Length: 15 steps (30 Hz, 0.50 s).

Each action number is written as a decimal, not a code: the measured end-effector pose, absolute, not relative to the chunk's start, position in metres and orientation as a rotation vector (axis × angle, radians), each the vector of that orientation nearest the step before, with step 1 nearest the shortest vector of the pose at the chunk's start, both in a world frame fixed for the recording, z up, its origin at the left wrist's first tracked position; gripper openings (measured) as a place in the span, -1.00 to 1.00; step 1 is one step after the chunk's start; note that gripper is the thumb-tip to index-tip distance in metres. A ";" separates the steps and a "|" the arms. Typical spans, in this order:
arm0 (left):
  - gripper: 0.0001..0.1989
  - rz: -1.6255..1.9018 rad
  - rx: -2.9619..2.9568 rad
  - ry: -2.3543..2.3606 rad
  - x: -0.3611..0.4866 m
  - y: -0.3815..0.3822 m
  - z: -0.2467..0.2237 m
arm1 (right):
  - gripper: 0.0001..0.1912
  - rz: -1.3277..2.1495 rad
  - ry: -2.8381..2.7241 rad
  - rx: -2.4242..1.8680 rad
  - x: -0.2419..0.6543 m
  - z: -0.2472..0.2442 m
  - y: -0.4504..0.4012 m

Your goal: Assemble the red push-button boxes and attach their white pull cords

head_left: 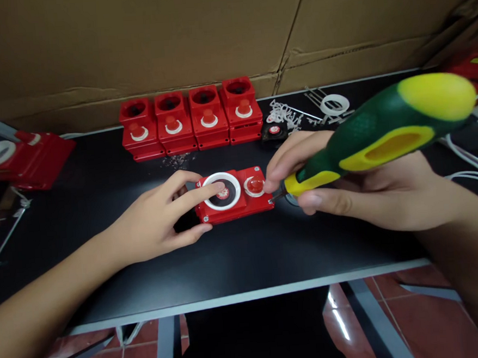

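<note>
Brown cardboard backs a black tabletop, where four red housings stand in a row, the dark contents of their round openings hard to make out. In front of them lies the red unit, a black disc inside its white ring. The left hand grips its left end — index fingertip on the disc, thumb at the near edge. The right hand closes round a screwdriver, its tip apparently at a corner screw. Red floor tiles show below.

Dim, glare on floor tiles, edges perhaps soft.
</note>
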<state>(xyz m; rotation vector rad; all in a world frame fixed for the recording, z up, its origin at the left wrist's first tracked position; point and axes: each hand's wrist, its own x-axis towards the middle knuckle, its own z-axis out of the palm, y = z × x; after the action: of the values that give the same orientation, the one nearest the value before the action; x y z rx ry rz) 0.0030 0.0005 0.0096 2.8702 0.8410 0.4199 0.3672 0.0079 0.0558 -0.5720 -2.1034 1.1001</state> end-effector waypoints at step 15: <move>-0.49 0.429 2.871 0.849 0.003 0.000 0.011 | -0.63 1.136 -1.882 -0.764 0.366 0.047 0.007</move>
<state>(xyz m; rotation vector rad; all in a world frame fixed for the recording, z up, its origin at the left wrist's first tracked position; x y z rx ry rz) 0.0032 -0.0001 0.0106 2.8714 0.8487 0.4291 0.3663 0.0065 0.0469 -0.7644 -1.8820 1.1361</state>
